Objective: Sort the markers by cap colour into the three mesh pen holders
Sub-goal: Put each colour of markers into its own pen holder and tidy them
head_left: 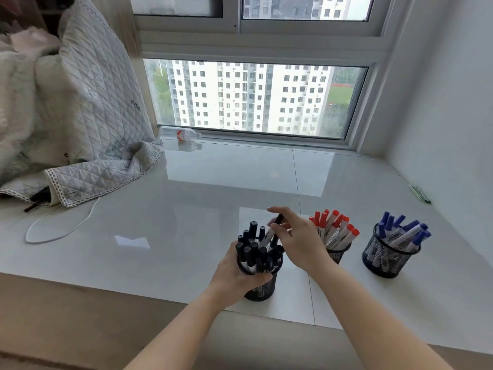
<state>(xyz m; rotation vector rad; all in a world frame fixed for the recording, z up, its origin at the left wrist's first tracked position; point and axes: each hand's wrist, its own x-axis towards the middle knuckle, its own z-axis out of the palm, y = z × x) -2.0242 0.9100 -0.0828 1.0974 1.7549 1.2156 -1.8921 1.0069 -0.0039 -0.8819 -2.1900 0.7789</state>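
Head cam looks down at a glossy white windowsill [186, 222] with three mesh holders in a row. Left hand [234, 273] wraps its fingers round the holder of black-capped markers [260, 287], steadying it near the front edge. Right hand [298, 241] pinches a single black-capped marker [272, 232] between thumb and fingertips, tilted, lower end already down among the others. The red-capped holder [337, 253] sits just beside that hand, and the blue-capped holder [384, 256] is further right, a bit apart.

Looks nearly done to me, no loose markers lying on the sill that I can spot.

What could go wrong: the black holder is packed really tight, so pushing this one in could jam against the other caps, pop a neighbour up, or just leave it leaning out. If the left hand lets go early, the shove could tip the holder, and it's close to the front edge too. The right forearm is also right next to the red markers, so a careless pull back might knock them.

Hard to see: the right hand covers part of the red holder, so I can't tell if a stray colour is in there. The marker's lower end is buried. Something thin and greenish lies by the right wall, too small to make out.
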